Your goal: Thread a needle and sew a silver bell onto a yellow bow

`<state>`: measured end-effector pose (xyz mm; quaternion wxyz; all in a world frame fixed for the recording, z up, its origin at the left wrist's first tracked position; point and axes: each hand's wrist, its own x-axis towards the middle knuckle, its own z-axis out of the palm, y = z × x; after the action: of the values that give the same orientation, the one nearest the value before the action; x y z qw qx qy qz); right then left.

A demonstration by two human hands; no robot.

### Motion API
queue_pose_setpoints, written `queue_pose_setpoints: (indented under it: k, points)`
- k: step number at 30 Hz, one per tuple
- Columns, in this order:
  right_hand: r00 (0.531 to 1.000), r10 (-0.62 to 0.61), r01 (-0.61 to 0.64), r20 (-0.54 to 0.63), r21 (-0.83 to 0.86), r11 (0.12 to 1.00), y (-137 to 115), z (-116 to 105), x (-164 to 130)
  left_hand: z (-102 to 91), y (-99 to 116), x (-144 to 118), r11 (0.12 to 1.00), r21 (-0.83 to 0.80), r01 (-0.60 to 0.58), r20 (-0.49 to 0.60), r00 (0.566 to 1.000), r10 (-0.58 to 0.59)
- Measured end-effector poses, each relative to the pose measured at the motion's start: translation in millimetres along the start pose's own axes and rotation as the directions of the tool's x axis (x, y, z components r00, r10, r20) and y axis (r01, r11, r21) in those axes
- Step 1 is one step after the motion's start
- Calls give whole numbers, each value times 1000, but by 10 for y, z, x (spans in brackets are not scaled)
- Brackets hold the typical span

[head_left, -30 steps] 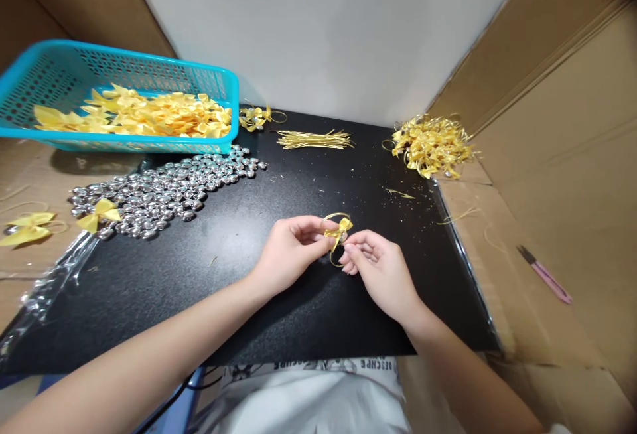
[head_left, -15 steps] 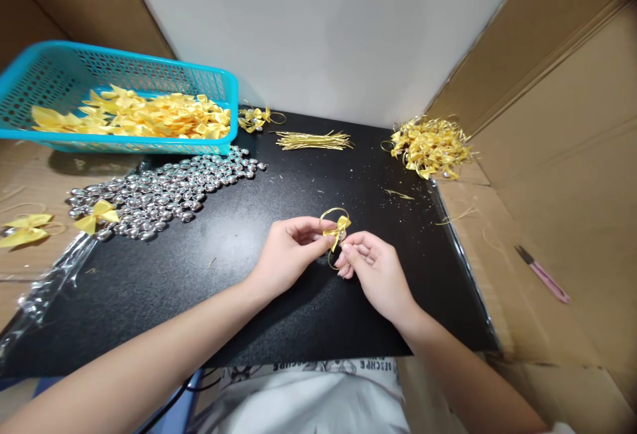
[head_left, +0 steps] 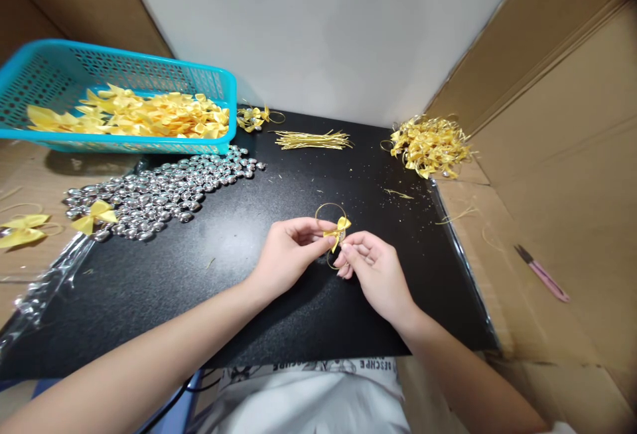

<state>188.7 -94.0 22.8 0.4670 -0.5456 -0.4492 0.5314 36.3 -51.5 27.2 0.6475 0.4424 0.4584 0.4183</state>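
A black mat (head_left: 199, 275) is covering the work surface between cardboard walls, and a turquoise basket (head_left: 30, 75) of yellow bows is sitting at its far left corner. Beside the basket a spread of silver beads (head_left: 159, 188) is lying, and a heap of finished bows (head_left: 430, 145) is resting at the far right. Both forearms are reaching in from below — angling toward each other over the middle of the mat. The left hand (head_left: 286, 255) is pinching a small yellow bow (head_left: 338, 229) by thumb and forefinger; the right hand (head_left: 375, 271) (fingers curled, palm down) is closing its fingertips on the same bow, where a thin gold wire loop (head_left: 329, 208) is arching above it.
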Motion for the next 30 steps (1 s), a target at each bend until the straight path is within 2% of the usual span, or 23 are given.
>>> queue_pose_setpoints:
  k: [5,15,22,30]
  points:
    - [1000,5,-5,-3,23,1000,-2,13,4,-3,-8,-3,998,-10,-58,12,998,58]
    - [1000,19,-19,3,34,999,-1,15,-2,-29,29,-15,967,177,-182,49,983,176]
    - [1000,4,-4,-3,47,999,7,19,-4,-48,20,-8,857,366,-362,59,929,366]
    - [1000,3,-3,-8,52,999,-5,27,-1,-49,12,-5,762,456,-459,83,875,477]
